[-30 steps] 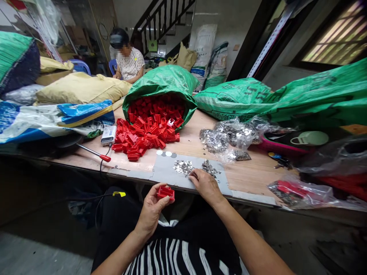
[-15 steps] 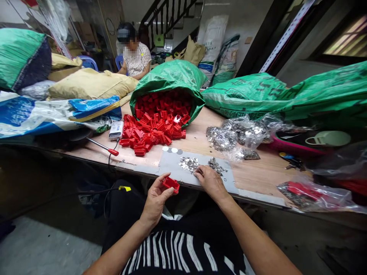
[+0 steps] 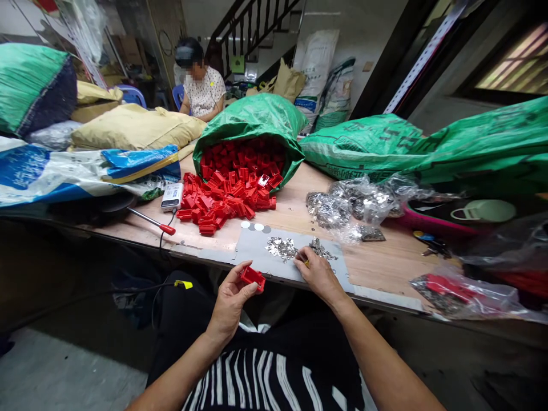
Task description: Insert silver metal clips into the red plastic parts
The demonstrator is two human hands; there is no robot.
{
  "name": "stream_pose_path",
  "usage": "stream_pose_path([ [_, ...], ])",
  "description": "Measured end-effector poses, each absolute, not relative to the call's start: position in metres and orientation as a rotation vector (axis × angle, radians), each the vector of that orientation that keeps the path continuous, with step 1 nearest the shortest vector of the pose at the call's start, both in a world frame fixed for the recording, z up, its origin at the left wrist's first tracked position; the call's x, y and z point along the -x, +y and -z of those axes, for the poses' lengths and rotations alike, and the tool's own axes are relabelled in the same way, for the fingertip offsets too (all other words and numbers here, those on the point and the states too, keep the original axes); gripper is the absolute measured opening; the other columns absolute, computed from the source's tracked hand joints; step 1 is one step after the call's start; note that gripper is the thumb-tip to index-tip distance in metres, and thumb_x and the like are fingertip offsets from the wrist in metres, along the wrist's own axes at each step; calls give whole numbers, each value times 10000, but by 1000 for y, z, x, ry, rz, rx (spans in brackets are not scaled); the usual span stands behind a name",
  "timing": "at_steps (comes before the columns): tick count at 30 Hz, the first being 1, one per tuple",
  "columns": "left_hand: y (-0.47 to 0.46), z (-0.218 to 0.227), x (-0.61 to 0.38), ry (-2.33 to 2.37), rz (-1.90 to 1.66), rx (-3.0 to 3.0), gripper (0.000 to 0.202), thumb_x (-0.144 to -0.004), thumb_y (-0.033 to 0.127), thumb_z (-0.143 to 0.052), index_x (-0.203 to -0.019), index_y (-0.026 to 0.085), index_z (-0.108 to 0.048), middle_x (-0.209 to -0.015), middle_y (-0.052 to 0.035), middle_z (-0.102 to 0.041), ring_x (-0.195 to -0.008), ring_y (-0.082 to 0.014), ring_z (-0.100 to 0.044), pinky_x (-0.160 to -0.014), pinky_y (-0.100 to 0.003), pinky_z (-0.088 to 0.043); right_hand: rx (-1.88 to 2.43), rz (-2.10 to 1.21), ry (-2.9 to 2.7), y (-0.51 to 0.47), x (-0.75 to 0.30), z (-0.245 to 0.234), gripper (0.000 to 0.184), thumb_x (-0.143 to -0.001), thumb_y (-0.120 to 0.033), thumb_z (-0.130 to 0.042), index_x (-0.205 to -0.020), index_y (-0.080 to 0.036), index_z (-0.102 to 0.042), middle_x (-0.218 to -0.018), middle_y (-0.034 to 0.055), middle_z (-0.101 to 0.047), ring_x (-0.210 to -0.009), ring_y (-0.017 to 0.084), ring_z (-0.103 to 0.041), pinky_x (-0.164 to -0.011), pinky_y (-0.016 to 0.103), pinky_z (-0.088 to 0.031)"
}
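My left hand (image 3: 231, 297) grips a small red plastic housing (image 3: 252, 279) between thumb and fingers, its open side facing up, just in front of the table edge. My right hand (image 3: 315, 273) is above the grey sheet (image 3: 248, 248), fingers bent together in a pinch. A tiny yellow spot shows at its fingertips; what they hold is too small to name. Left of this hand lies a pile of flat shiny metal pieces (image 3: 280, 249). A second pile of small metal parts (image 3: 322, 249) sits just behind it, partly hidden by the hand.
Loose red housings (image 3: 222, 200) spill from a green sack (image 3: 257, 114) at the back. Clear bags of metal parts (image 3: 331, 208) lie to the right. A red-tipped lever (image 3: 166, 229) and a white device (image 3: 172, 197) are at the left. A co-worker (image 3: 201, 85) sits beyond the table.
My right hand has shifted slightly relative to the metal piles, and a yellow spot now shows at its fingertips. My left hand still holds the red housing in nearly the same place.
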State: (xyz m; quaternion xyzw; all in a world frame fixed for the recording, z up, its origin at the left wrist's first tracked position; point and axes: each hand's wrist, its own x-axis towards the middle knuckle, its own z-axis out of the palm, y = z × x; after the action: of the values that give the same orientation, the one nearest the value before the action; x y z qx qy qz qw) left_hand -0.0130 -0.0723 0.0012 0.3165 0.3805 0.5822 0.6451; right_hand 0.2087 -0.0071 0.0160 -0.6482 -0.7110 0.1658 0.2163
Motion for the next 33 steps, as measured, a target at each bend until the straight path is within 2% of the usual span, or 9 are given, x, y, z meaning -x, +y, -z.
stream_pose_path([
  [3, -72, 0, 12, 878, -1334, -754, 488, -726, 239, -743, -1191, 223, -596, -924, -15, -687, -791, -132, -661, -761, -270, -559, 1787, -481, -1980, -8, -210, -16, 89, -832, -223, -475, -878, -216, -550, -864, 50, -668, -790, 204, -610, -710, 306, -407],
  [6, -71, 0, 11, 914, -1360, -822, 466, -711, 242, -751, -1153, 218, -608, -880, -4, -689, -783, -130, -656, -746, -258, -560, 1771, -500, -1987, -9, -209, -20, 96, -828, -202, -464, -822, -212, -560, -877, 56, -677, -813, 204, -605, -721, 305, -402],
  [9, -69, -1, 9, 988, -1406, -942, 415, -685, 226, -771, -1073, 205, -625, -864, -3, -683, -794, -135, -658, -753, -248, -554, 1709, -565, -1923, -13, -205, -25, 98, -843, -242, -471, -792, -215, -550, -823, 41, -662, -760, 195, -587, -698, 301, -396],
  [14, -67, 0, 3, 1082, -1475, -1174, 328, -689, 233, -773, -987, 208, -637, -956, -20, -632, -828, -151, -658, -730, -244, -562, 1443, -863, -1749, -26, -183, -27, 149, -854, -335, -521, -774, -210, -539, -763, 5, -589, -716, 161, -527, -670, 276, -395],
  [19, -67, 2, -4, 1097, -1456, -1324, 307, -725, 244, -750, -1003, 221, -624, -987, -26, -617, -880, -155, -638, -743, -243, -562, 1246, -1164, -1540, -37, -157, -22, 191, -850, -379, -559, -788, -201, -530, -674, -31, -495, -587, 115, -436, -566, 250, -365],
  [27, -66, 2, -5, 1075, -1489, -1286, 315, -742, 234, -741, -1021, 220, -595, -985, -22, -603, -884, -153, -631, -752, -245, -557, 1214, -1213, -1424, -40, -153, -14, 210, -819, -388, -614, -825, -193, -534, -758, -22, -518, -610, 102, -451, -569, 234, -382],
  [31, -66, 4, -5, 1041, -1506, -1314, 302, -752, 218, -731, -1023, 223, -599, -1000, -25, -596, -913, -158, -628, -763, -253, -555, 1178, -1209, -1492, -43, -156, -14, 204, -846, -374, -580, -943, -194, -576, -876, 10, -585, -740, 135, -526, -667, 247, -428],
  [33, -66, 5, -4, 1042, -1505, -1371, 288, -760, 213, -724, -1023, 226, -607, -1004, -29, -594, -922, -159, -624, -766, -256, -553, 1196, -1154, -1565, -45, -157, -16, 183, -855, -357, -567, -933, -194, -589, -879, 14, -599, -802, 151, -538, -735, 259, -428],
])
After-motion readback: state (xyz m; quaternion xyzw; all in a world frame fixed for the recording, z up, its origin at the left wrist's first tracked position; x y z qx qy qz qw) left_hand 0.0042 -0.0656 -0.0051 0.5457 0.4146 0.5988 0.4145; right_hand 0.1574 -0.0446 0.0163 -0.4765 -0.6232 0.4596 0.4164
